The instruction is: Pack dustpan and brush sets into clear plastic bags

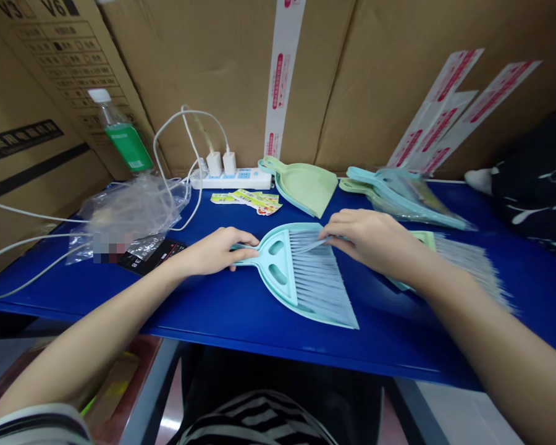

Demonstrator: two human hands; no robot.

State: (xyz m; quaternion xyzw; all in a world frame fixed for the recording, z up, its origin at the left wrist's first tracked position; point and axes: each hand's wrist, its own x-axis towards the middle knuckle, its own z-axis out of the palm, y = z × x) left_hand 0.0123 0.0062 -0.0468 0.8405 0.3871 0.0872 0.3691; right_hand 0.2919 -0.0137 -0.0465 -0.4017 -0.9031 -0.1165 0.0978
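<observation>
A light-blue hand brush (278, 262) with pale grey-blue bristles lies in a matching light-blue dustpan (271, 295), flat on the table. My left hand (215, 250) is closed around their handles at the left. From the other side, my right hand (364, 238) pinches a small tuft of the bristles (322, 272) near their upper outer end. Under my right forearm, partly hidden, rests a second brush (467, 266) with a green head and pale bristles. Behind the hands, a green dustpan (306, 185) sits on top of a blue one.
Bagged dustpans (412, 191) lie at the back right beside a black patterned cloth item (537, 173). Yellow labels (250, 199) lie before a power strip (248, 179) with white cables. At left are a plastic bag (130, 207), a bottle (127, 145) and a black card (151, 256). Cardboard stands behind.
</observation>
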